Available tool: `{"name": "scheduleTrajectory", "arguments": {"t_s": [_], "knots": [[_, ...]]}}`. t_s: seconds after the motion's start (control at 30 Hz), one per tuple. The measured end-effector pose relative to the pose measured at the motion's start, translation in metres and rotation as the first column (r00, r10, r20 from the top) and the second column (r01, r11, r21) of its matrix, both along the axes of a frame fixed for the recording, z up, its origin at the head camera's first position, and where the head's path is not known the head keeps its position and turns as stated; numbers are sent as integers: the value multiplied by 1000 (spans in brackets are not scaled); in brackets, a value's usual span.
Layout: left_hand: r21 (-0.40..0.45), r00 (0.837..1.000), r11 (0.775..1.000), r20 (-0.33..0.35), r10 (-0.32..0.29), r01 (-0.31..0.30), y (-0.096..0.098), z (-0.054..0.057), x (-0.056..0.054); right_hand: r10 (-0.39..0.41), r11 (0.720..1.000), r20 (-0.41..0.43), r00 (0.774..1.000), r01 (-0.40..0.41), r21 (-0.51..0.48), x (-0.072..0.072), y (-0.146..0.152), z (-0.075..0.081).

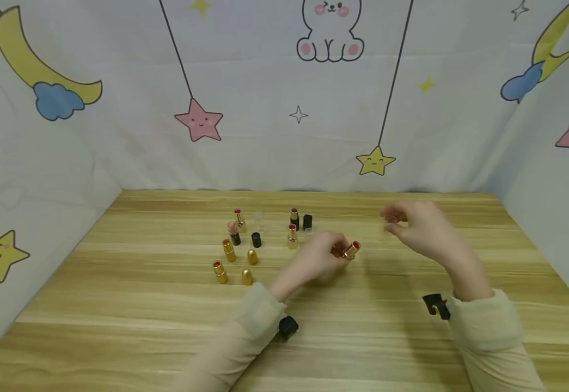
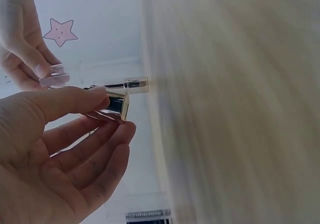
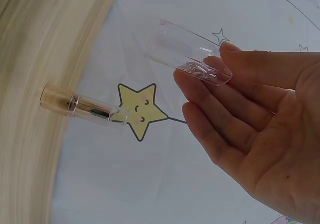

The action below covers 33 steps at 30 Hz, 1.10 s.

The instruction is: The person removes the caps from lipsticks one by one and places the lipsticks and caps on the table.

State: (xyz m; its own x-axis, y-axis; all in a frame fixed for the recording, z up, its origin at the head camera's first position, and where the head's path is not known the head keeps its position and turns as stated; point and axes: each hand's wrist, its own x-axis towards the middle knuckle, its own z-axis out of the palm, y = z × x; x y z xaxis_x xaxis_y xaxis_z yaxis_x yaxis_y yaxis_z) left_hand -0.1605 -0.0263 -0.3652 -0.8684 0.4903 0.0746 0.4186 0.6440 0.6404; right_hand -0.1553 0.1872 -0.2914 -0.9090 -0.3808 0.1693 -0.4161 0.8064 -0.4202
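My left hand (image 1: pixel 319 253) pinches an uncapped gold lipstick (image 1: pixel 352 250), its red tip tilted up and to the right. Seen from the left wrist, the shiny base (image 2: pixel 118 107) sits between thumb and fingers. Farther right, above the table, the right hand (image 1: pixel 418 226) holds a clear lipstick cap (image 3: pixel 187 54) by one end, between thumb and fingertips. This cap is apart from the lipstick. Another gold lipstick with a clear cover (image 3: pixel 75 104) stands upright on the table in both wrist views; I cannot make it out in the head view.
Left of the hands stand several uncapped lipsticks, including gold ones (image 1: pixel 220 273) and a black one with a pink tip (image 1: pixel 234 234). Among them are gold caps (image 1: pixel 252 257), black caps (image 1: pixel 256 240) and clear pieces (image 1: pixel 258 220). A printed cloth (image 1: pixel 264 158) hangs behind the wooden table (image 1: pixel 117 326).
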Motion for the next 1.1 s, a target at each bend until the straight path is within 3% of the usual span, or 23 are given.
{"name": "scheduleTrajectory", "arguments": {"t_s": [0.17, 0.3, 0.5, 0.83, 1.1], "knots": [[-45, 1000, 999, -30, 3, -4, -15, 2, 5, 25, 999, 30, 999, -26, 29, 1, -10, -9], [-63, 999, 998, -35, 21, -23, -28, 2, 6, 59, 997, 0, 998, -59, 40, 2, -21, -17], [-58, 999, 998, 23, 38, -37, -47, 3, 5, 107, 994, -5, 994, -107, 33, 4, -43, -27], [-114, 993, 992, 96, 62, -51, -70, 15, 0, 159, 986, -9, 987, -159, 44, 4, -88, -38], [-177, 991, 979, 75, 114, -100, -80, 17, -1, 179, 984, 11, 984, -179, 14, 4, -103, -43]]}}
